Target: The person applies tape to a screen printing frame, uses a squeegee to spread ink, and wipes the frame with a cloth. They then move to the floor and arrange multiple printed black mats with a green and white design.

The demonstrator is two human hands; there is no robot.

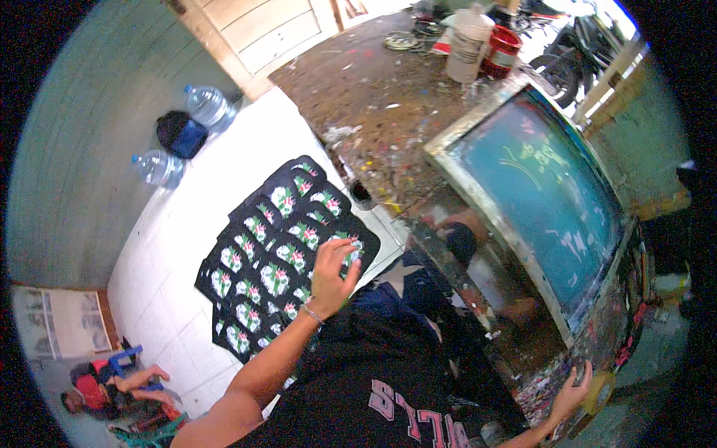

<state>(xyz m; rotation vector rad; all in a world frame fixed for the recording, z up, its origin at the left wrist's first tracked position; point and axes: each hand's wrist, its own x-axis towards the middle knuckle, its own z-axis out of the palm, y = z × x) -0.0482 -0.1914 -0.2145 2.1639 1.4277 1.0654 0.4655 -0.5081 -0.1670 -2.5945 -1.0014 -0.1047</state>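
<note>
The left hand (332, 280) is loosely curled and released, over the near edge of overlapping black printed pieces (263, 245) on the white tiled floor (153, 257); hand and forearm hide some of them, and contact is unclear. The right hand (569, 397) is small and dim near the rim, by the lower corner of a framed screen (549, 201) and what may be a yellowish roll (600, 394); I cannot tell whether it grips either.
</note>
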